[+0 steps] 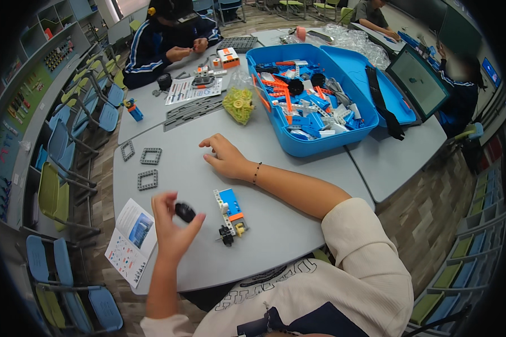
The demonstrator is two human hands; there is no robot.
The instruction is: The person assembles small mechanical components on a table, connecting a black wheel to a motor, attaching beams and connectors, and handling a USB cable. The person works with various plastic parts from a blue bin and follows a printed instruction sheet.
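Grey tabletop [281,230]; rounded, glossy black piece [185,212] in left hand [172,233].

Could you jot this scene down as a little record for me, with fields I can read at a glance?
Left hand: raised, fingers pinching a black round piece
Right hand: holds nothing, over the grey table
Nearest the hands: partly built model in blue, white and orange
Left side: open booklet; three grey frames
Beyond the right hand: blue tub of mixed pieces; bag of yellowish parts
Company: a seated person handling something too small to identify
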